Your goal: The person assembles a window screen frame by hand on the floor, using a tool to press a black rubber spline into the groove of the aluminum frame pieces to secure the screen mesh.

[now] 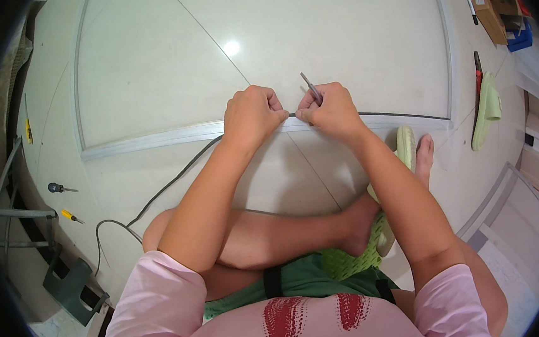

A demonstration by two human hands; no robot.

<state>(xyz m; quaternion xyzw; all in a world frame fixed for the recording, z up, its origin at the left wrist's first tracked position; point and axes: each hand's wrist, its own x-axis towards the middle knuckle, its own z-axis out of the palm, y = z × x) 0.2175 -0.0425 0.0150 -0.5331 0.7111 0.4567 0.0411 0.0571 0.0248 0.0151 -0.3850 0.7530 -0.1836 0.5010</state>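
A metal screen frame (pixel 167 137) lies flat on the tiled floor in front of me. My left hand (pixel 256 112) pinches a thin dark rubber-like strip (pixel 403 115) above the frame's near bar. Close beside it on the right, my right hand (pixel 329 109) pinches the same strip between thumb and finger, and also holds a slim metal tool (pixel 311 87) that points up and away. To the right of my hands the strip lies along the bar. A loose grey cord (pixel 172 182) runs from under my left wrist towards my leg.
At the left lie a yellow-handled screwdriver (pixel 28 130), a dark-handled screwdriver (pixel 56 187) and a small yellow one (pixel 68 215). On the right are a red-handled tool (pixel 478 76), a green slipper (pixel 485 113), a marker (pixel 471 7) and a cardboard box (pixel 488 17). A green woven seat (pixel 353 261) is beneath me.
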